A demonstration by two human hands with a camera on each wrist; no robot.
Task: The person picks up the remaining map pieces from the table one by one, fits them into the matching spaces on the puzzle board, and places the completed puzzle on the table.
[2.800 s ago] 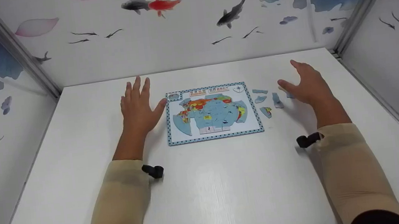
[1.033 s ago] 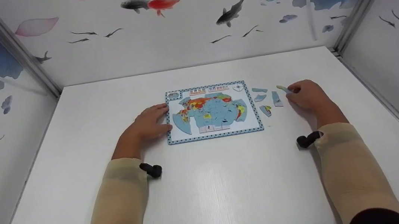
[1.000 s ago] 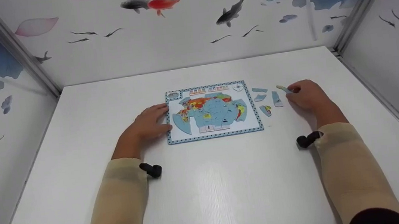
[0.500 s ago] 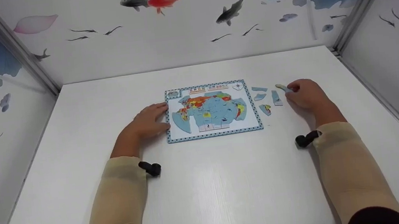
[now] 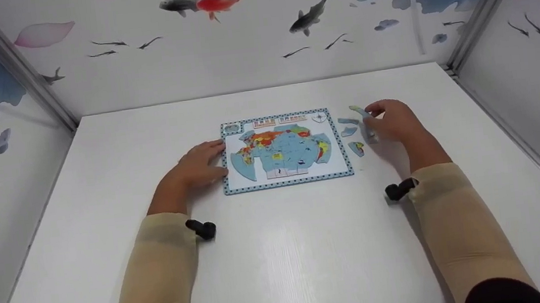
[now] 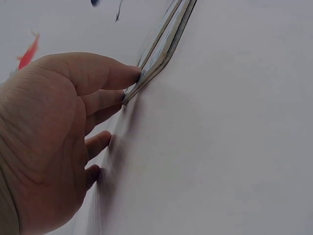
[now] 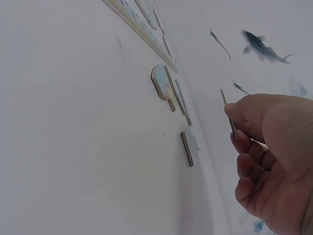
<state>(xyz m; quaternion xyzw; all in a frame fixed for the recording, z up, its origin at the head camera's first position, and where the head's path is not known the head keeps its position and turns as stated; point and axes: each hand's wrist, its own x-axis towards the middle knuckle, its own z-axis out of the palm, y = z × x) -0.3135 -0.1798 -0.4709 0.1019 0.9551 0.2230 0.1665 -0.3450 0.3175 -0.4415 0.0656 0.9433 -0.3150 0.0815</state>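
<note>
A world map puzzle board (image 5: 289, 184) with a dotted blue border lies flat, its map partly filled with pieces. My left hand (image 5: 195, 166) touches the board's left edge, thumb and fingertips against it; the left wrist view shows this hand (image 6: 63, 132) at the board's edge (image 6: 166, 54). My right hand (image 5: 394, 124) pinches a thin blue and yellowish piece (image 5: 359, 111), held above the table. In the right wrist view that piece (image 7: 229, 115) appears edge-on between thumb and fingers of the hand (image 7: 279, 147).
Several loose pieces lie right of the board, among them a blue strip (image 5: 348, 121), a small blue piece (image 5: 348, 132) and a multicoloured one (image 5: 356, 149). Another piece (image 7: 188, 148) lies below my right hand. White panels (image 5: 239, 63) printed with fish surround the white table (image 5: 261, 254).
My right hand has picked up a piece and moved left with it, over a loose piece. My left hand came down to the board's left edge and has stayed there.
</note>
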